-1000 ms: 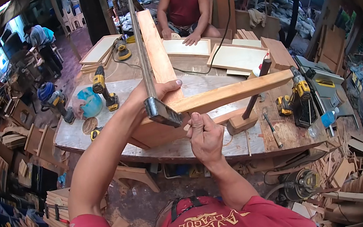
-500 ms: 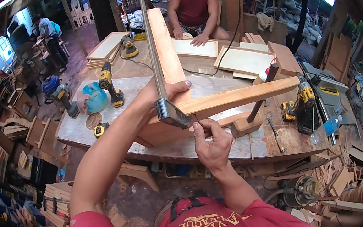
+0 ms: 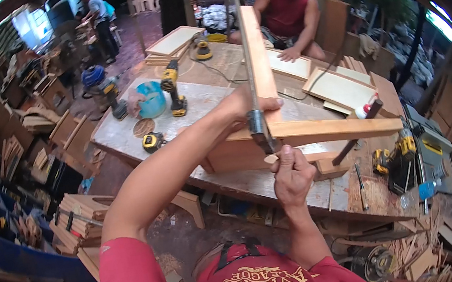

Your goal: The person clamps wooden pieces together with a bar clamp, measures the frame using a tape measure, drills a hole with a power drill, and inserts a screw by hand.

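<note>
A long metal bar clamp [image 3: 249, 64] stands along an upright wooden board [image 3: 259, 56] of a wooden frame. My left hand [image 3: 256, 104] wraps around the clamp and board, its thumb lying on the wood and its fingers mostly hidden behind. From the corner, a wooden rail [image 3: 338, 127] of the same frame runs to the right. Just below the clamp's dark jaw [image 3: 261, 132], my right hand [image 3: 294, 176] is closed on the clamp's screw handle, which is mostly hidden by the fingers. A small pale wooden piece [image 3: 271, 159] shows beside that thumb.
On the workbench [image 3: 116, 136] are a yellow drill [image 3: 173, 90], a blue container [image 3: 151, 100], a sander [image 3: 203, 50], shallow panels [image 3: 335, 88], a chisel [image 3: 361, 186] and a mallet [image 3: 333, 167]. A person in a red sleeveless top [image 3: 291, 12] sits opposite. Wood scraps [image 3: 431, 241] lie at right.
My view has swung left, shifting the scene rightward. My left hand stays on the clamp and board. My right hand has turned at the clamp's lower end. The person opposite has shifted posture.
</note>
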### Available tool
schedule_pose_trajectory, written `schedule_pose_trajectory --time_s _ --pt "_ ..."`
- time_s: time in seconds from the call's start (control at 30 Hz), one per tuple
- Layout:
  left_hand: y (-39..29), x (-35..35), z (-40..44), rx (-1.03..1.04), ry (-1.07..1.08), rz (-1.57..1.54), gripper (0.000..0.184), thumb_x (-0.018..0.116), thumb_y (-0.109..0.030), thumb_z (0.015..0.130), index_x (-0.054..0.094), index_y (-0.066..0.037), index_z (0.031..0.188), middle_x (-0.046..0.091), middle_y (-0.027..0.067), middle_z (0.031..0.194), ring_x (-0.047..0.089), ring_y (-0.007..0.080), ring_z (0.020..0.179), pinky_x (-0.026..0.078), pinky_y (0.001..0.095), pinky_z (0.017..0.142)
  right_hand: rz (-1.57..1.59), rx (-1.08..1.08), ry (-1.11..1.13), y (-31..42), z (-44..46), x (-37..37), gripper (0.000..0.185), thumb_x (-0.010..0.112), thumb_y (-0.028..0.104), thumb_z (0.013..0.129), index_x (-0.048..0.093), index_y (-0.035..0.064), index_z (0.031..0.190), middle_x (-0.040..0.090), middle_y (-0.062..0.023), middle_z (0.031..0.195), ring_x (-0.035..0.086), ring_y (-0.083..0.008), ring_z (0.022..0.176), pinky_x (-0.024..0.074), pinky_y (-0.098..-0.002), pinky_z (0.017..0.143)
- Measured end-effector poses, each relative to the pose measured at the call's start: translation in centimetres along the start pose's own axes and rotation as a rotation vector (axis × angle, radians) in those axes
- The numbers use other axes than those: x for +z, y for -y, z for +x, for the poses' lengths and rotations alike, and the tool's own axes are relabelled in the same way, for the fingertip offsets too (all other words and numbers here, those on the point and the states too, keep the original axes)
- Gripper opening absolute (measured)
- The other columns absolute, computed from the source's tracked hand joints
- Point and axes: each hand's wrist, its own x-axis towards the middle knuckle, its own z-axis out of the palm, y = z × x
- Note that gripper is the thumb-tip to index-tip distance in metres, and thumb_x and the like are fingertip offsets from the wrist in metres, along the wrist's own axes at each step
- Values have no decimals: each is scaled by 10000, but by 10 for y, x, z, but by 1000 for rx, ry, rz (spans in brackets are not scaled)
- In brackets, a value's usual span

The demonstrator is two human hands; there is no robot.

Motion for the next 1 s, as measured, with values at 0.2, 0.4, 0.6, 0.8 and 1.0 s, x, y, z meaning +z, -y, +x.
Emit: schedule_pose_trajectory --time_s 0.2,0.4,0.6,0.8,1.0 --pt "21 -11 25 1 90 29 662 822 -200 818 497 119 1297 638 230 1138 661 285 996 568 370 845 406 386 109 11 2 -1 424 463 303 1090 601 -12 842 572 -54 582 526 -98 492 425 -239 478" --pt "10 -5 17 42 19 4 398 810 -114 822 627 154 1054 676 175 923 654 218 817 535 336 716 447 316 107 -8 -7 -7 342 501 266 1068 626 -32 957 623 -74 667 559 -104 557 449 -252 511" --pt "-15 2 -1 -60 -27 115 429 789 -96 839 583 162 1112 672 190 995 666 228 858 552 328 751 226 -177 131 -30 -41 -24 148 600 132 958 637 -10 938 628 -88 665 589 -184 567 514 -303 586" --pt "10 -10 19 -36 31 211 590 783 -413 819 675 71 1139 719 175 1003 699 241 888 550 360 789 -12 -688 36 30 64 -58 112 604 19 867 629 1 975 638 -123 833 605 -280 741 510 -449 801" --pt "6 -8 16 -9 -11 12 413 774 -174 854 646 157 1064 696 201 973 687 231 879 563 338 758 -550 -580 197 1 111 -27 185 626 66 895 675 7 1063 651 -147 794 610 -311 694 458 -430 673"
